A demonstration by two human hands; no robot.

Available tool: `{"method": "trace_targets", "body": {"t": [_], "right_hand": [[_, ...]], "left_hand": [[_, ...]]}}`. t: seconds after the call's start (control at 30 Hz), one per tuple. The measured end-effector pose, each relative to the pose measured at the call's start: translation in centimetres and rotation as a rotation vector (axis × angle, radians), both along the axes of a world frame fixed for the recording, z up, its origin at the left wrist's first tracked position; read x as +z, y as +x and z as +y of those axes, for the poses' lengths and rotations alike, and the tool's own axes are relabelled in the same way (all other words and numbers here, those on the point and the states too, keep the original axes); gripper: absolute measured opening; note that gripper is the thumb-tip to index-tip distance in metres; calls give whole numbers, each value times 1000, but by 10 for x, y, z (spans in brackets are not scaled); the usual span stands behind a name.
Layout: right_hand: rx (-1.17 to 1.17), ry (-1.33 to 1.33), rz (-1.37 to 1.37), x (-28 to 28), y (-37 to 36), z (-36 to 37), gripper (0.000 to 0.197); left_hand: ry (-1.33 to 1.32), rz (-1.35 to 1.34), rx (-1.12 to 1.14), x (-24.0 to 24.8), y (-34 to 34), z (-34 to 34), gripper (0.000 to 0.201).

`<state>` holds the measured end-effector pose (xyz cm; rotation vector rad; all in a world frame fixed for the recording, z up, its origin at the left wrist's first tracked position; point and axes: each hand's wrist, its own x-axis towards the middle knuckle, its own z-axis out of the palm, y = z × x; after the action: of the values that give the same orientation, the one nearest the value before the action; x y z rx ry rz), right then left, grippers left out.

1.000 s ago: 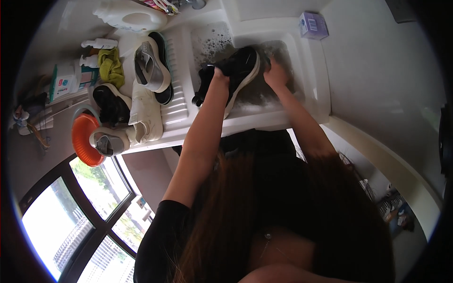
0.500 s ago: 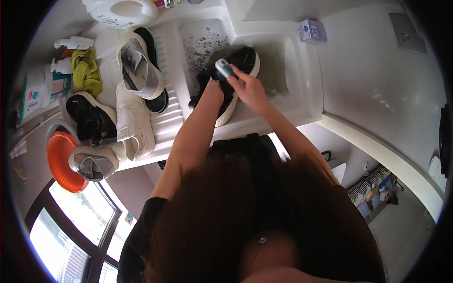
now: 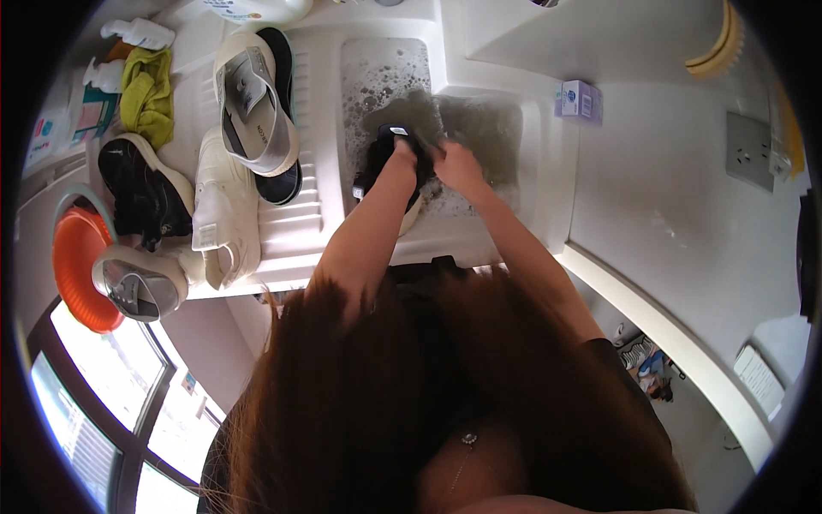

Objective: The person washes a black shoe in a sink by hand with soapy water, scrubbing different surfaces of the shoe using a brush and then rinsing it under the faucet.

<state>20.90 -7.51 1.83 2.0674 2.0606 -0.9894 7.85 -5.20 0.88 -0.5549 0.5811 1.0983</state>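
A wet black shoe (image 3: 377,158) with a pale sole lies partly sunk in the murky, sudsy water of the white sink (image 3: 533,171). My left hand (image 3: 405,156) grips it at its opening, the fingers largely hidden by the shoe. Just to its right, my right hand (image 3: 457,164) dips its curled fingertips into the water. The brush with a white and grey-green handle, plain in that hand in the earlier frame, is hidden now by the cloudy water and the fingers.
On the ribbed drainboard at left lie a grey shoe (image 3: 257,111), a white shoe (image 3: 224,197) and a black shoe (image 3: 141,188). Beyond them are a yellow-green cloth (image 3: 147,98) and an orange basin (image 3: 81,265). A lilac box (image 3: 578,100) stands on the sink's right ledge.
My right hand has lowered from above the shoe into the water, taking the brush out of sight. The black shoe has turned and sunk deeper under my left hand. The view has shifted slightly.
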Motion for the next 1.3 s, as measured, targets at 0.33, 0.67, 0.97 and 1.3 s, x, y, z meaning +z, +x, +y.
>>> {"method": "trace_targets", "body": {"t": [0.33, 0.67, 0.97, 1.3], "right_hand": [[77, -133, 209, 13, 12, 13, 37], [-299, -280, 776, 27, -8, -8, 47], [-147, 15, 318, 0, 22, -6, 39], [-159, 459, 270, 24, 42, 1, 48]], "left_hand": [[-2, 78, 1, -7, -3, -10, 38], [16, 155, -30, -10, -8, -7, 39], [51, 201, -83, -1, -6, -3, 39], [138, 262, -74, 20, -13, 1, 39]]}}
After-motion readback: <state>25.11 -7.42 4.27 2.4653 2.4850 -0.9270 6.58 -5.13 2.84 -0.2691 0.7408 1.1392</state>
